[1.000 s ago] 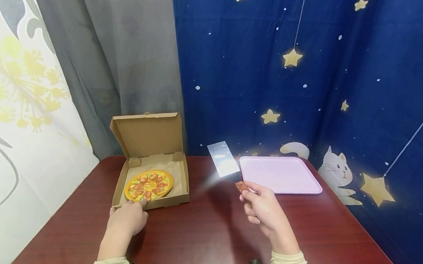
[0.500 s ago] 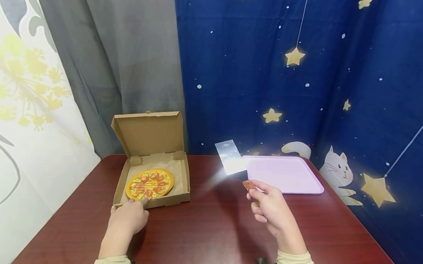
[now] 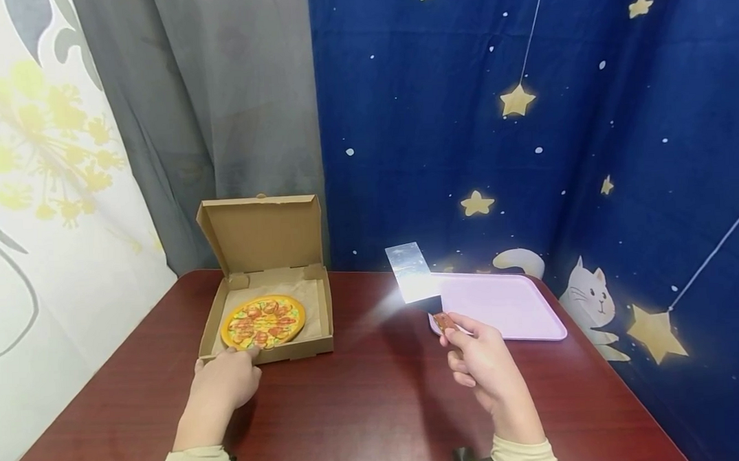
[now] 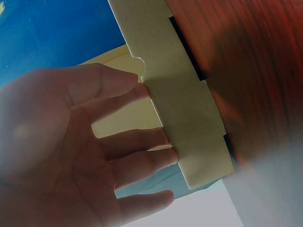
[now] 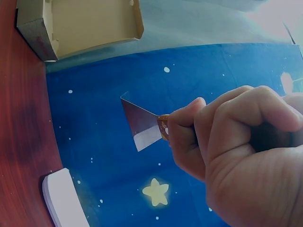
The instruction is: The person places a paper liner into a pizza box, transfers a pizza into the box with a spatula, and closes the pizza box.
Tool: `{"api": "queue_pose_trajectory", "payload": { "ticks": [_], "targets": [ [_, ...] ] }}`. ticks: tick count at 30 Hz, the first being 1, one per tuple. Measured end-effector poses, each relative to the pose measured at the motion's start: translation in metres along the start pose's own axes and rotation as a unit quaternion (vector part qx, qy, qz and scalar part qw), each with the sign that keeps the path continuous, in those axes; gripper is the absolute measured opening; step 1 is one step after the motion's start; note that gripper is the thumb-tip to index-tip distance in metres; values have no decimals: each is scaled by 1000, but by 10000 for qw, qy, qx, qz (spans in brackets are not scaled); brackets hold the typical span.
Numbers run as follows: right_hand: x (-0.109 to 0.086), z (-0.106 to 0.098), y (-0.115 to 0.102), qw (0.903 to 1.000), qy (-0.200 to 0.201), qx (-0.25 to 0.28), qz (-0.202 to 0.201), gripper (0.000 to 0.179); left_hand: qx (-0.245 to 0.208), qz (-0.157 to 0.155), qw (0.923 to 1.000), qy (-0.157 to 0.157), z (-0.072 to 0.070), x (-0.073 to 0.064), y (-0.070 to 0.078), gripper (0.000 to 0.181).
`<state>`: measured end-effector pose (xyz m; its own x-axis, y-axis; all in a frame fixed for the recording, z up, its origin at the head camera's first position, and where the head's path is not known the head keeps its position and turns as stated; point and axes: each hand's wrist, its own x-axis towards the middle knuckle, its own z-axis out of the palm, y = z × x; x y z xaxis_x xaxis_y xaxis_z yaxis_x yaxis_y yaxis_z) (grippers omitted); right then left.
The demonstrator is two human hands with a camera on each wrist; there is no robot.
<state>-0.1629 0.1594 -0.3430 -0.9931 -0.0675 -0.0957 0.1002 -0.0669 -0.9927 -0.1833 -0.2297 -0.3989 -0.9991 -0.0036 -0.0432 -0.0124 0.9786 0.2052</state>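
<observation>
In the head view my left hand (image 3: 226, 380) reaches to the front wall of an open cardboard pizza box (image 3: 297, 352). Inside lies a round pizza (image 3: 263, 322) with a yellow crust and red and green toppings. The left wrist view shows fairly straight, spread fingers, several fingertips touching the rim of the box wall (image 4: 175, 94), with the thumb beside its notch. My right hand (image 3: 487, 366) grips the brown handle of a spatula (image 3: 410, 273). Its broad, shiny metal blade points up and away, raised, and overlaps the left corner of the pink tray (image 3: 497, 307).
The box lid (image 3: 263, 235) stands upright at the back. A dark red wooden table (image 3: 352, 410) carries the box on the left and the tray on the right. A grey curtain (image 3: 264, 97) and a blue starry curtain (image 3: 414, 118) hang behind.
My right hand has moved a little to the right with the spatula, whose blade now overlaps the tray's left corner. The left hand stays at the box's front wall.
</observation>
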Motion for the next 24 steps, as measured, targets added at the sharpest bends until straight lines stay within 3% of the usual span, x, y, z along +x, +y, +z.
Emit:
{"api": "queue_pose_trajectory", "payload": {
  "ticks": [24],
  "targets": [
    [-2, -18, -5, 10000, 79, -17, -3, 49, 31, -12, 10000, 23, -1, -2, 2, 49]
  ]
}}
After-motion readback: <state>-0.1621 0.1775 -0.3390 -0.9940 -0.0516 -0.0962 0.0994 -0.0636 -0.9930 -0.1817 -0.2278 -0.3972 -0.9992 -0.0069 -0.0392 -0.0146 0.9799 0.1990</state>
